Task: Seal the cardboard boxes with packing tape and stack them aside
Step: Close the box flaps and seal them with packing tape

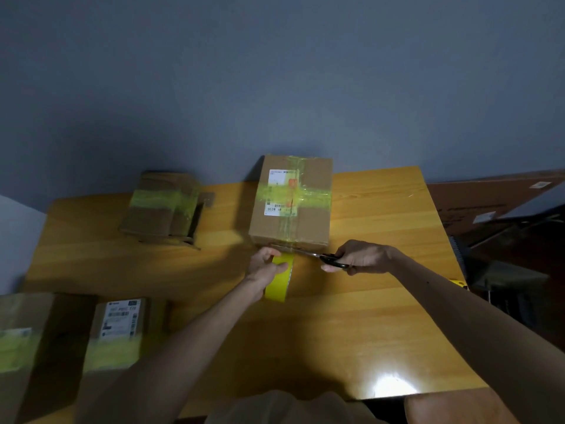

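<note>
A cardboard box (308, 224) with white labels and crossed strips of yellowish tape stands at the middle of the wooden table (382, 270). My left hand (265, 267) grips a yellow tape roll (276, 284) just below the box's near edge. My right hand (357, 257) holds black-handled scissors (318, 256), whose blades point left along the box's near bottom edge, right above the roll. Whether the blades touch the tape is not clear.
A taped, partly crushed box (162, 209) lies at the back left. Two more taped boxes sit at the near left, one large (30, 347) and one with a label (122, 328). A big flat carton (489, 203) leans beyond the table's right edge.
</note>
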